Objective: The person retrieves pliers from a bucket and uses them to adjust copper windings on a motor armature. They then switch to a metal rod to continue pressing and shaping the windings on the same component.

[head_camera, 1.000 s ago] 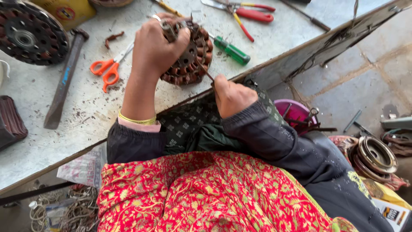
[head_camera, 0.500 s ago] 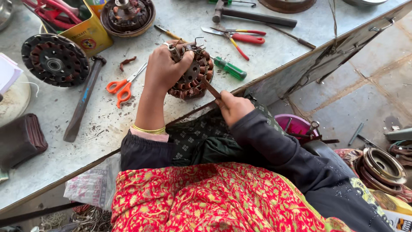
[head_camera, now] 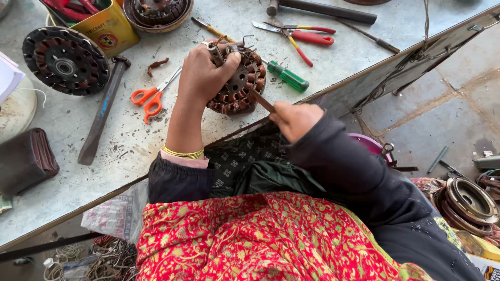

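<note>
Going left to right across the grey, scuffed metal surface. Far left sits a dark brown folded pouch, and above it, upper left of the frame, a round black motor stator with copper coils. Next to that lies a long dark steel hammer, head up by a yellow tin can, then orange-handled scissors.

Centre frame is the main thing: a round copper-wound stator core with dark steel laminations, propped on edge near the front lip of the surface. The left hand is clamped over its top, fingers curled around the rim. The right hand is closed in a fist around a thin brown stick-like tool, tip poked in at the lower edge of the windings.

My guess is that core is heavy and rigid, fine to grab by the steel rim, but the copper wire and loose lead ends up top look easy to nick or bend, so I'd keep fingers off those.

Right of it: a green-handled screwdriver almost touching the core, red-handled pliers, and a second dark hammer at the top edge. Nothing blocks the hands really, just metal crumbs everywhere. Lower right on the floor there's another round metal motor housing.
</note>
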